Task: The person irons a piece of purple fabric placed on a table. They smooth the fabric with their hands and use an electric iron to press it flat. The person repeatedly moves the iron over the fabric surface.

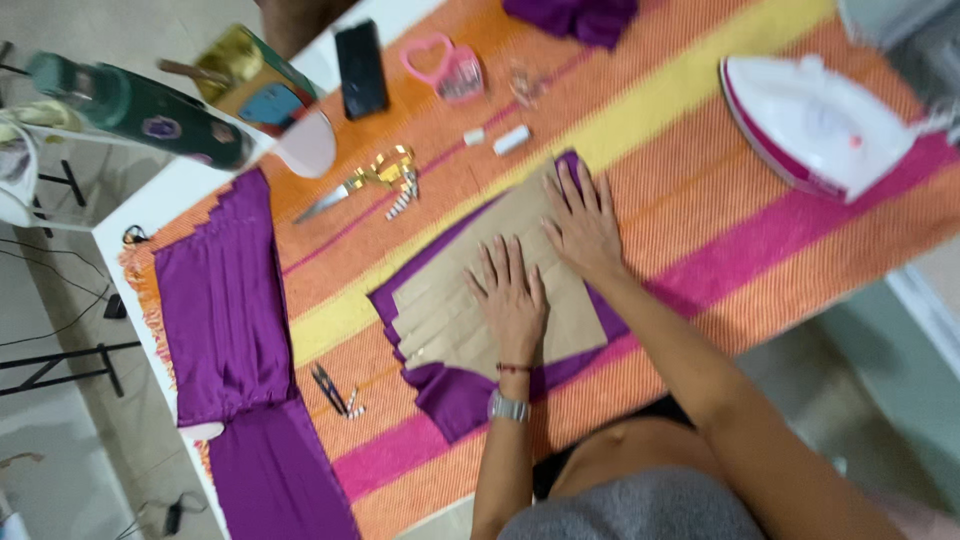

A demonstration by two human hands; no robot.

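My left hand (510, 295) lies flat, fingers spread, on a brown paper pattern piece (445, 320). My right hand (582, 222) presses flat on the same paper, further up toward its top edge. The paper rests on a piece of purple fabric (455, 400) whose edges stick out around it. Both sit on an orange, yellow and pink striped cloth (700, 200) covering the table. Neither hand holds anything.
A white and pink iron (815, 120) stands at the right. Gold-handled scissors (365, 180), small thread snips (330, 388), a white chalk piece (511, 140), a pink heart-shaped item (440, 65) and a black phone (361, 68) lie about. More purple fabric (225, 320) drapes at the left.
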